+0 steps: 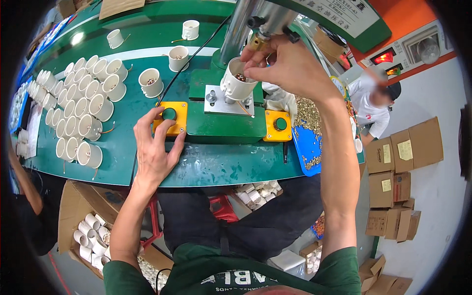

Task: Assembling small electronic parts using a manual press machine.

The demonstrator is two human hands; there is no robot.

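Note:
My left hand rests at the left yellow button box, its fingers spread around the dark green button and holding nothing. Over at the green press, a white cylindrical cup with small metal bits inside sits tilted above a bolted metal plate; a thin wire hangs from its base. My right hand reaches over the cup's rim, just under the press's brass tip. Its thumb and fingers are pinched together close to the cup's mouth, and whatever they hold is hidden.
Rows of white cups crowd the left table. Loose cups stand left of the press. At right are another yellow button box and a blue tray of small brass parts. A person is at far right, beside stacked cartons.

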